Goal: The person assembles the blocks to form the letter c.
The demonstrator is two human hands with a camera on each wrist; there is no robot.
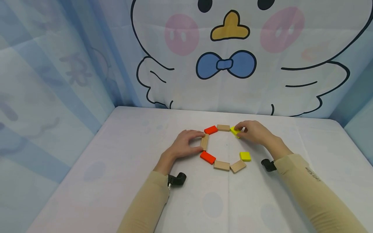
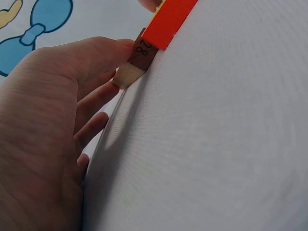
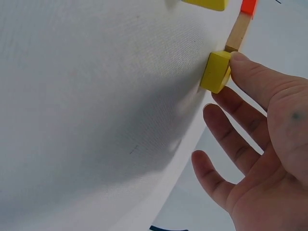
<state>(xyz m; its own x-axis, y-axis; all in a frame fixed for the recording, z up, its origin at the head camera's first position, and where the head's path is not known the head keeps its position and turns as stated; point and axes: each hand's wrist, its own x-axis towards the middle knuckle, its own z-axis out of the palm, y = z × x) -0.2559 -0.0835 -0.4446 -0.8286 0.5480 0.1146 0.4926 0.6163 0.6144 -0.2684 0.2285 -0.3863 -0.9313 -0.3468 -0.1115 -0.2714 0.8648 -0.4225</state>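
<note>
Several small wooden blocks form a ring on the white table. My left hand point(image 1: 186, 142) holds the ring's left plain wooden block point(image 1: 204, 142), thumb and index finger at its two ends; a printed number shows on this block point(image 2: 140, 52) in the left wrist view. Red blocks lie at either end of it, one farther point(image 1: 211, 130) and one nearer point(image 1: 208, 157). At the far right of the ring, my right hand point(image 1: 254, 132) pinches a yellow block point(image 3: 216, 72) between thumb and fingers. This block meets a plain wooden block point(image 1: 223, 128) at the back.
Another yellow block point(image 1: 245, 156) stands at the ring's near right, with a gap between it and the held one. Two plain blocks, one angled point(image 1: 238, 166) and one straighter point(image 1: 221, 166), make the near side. A printed cloth point(image 1: 224, 94) hangs behind the table.
</note>
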